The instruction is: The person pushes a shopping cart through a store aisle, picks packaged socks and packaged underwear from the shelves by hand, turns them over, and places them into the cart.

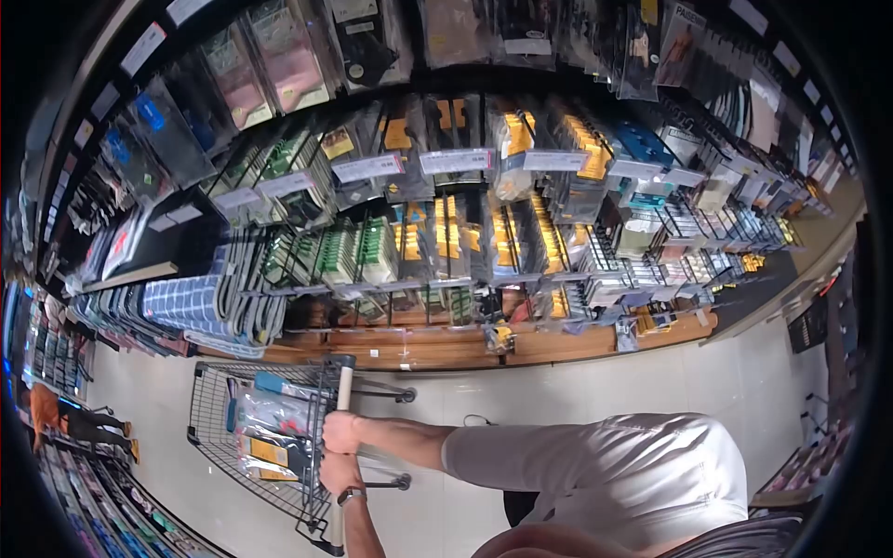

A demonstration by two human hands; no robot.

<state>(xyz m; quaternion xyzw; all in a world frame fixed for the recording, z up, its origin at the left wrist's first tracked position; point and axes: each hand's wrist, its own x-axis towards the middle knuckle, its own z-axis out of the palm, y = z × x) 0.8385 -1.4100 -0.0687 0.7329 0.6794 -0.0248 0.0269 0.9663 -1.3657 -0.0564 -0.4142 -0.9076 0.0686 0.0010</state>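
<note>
The pale handle [345,391] of a wire shopping cart [209,409] runs upright through the left half of the view. My right hand [340,433] is closed round it, its arm coming from a light sleeve. Just below, my left hand [337,472] grips the same bar, with a watch [352,496] on the wrist. The two hands sit close together. In the basket lie clear plastic packages [270,409], a package with a yellow label [269,452] and a teal item [272,382].
A long shelf rack with hanging packs [446,237] and price tags [456,161] runs along one side. Folded checked cloth items [181,302] fill its left end. A person in orange [44,409] stands in the aisle at far left. Another rack [102,507] is at lower left.
</note>
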